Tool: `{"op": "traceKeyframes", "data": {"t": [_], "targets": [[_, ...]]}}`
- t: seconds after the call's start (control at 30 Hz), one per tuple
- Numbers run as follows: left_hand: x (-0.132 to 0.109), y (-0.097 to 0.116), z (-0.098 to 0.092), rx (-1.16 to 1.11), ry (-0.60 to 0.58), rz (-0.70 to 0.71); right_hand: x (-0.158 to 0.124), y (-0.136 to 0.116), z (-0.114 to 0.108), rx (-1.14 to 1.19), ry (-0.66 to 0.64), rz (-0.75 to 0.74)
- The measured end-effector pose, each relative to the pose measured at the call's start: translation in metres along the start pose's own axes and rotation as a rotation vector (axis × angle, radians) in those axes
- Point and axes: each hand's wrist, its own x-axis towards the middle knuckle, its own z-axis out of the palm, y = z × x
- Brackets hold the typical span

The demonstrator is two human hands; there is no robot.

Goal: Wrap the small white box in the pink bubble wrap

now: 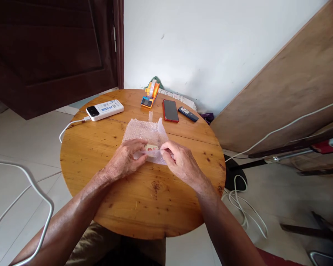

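Observation:
A sheet of bubble wrap [143,129] lies on the round wooden table, its near edge folded up over a small, pale, flat item [151,147] with red markings. Part of that item shows between my hands; the rest is covered. My left hand [129,157] pinches the folded edge on the left, thumb and fingers closed on the wrap. At the right end of the same fold, my right hand [180,159] grips the wrap between thumb and curled fingers. A short strip of clear tape [150,116] lies just beyond the sheet's far edge.
An orange tape dispenser [151,94] stands at the table's [155,207] far side. Right of it lie a red-edged phone [170,110] and a small dark handset [188,114]. A white power bank [105,110] with a cable rests at the left. A wall rises behind.

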Motion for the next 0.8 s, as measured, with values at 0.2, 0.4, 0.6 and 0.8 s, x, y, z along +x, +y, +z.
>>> {"op": "traceKeyframes", "data": {"t": [0.2,0.4,0.6,0.8], "targets": [[0.002,0.005,-0.001,-0.087,0.023,-0.074,0.013,0.003,0.002,0.065,0.000,-0.001],[0.002,0.003,0.001,-0.102,0.055,-0.115,0.014,0.008,0.005,0.169,-0.021,0.007],[0.001,0.003,0.001,-0.132,0.049,-0.124,0.010,0.012,0.012,0.222,-0.088,-0.003],[0.002,0.007,-0.005,-0.197,-0.025,-0.199,0.004,0.010,0.018,0.327,-0.117,0.065]]}}
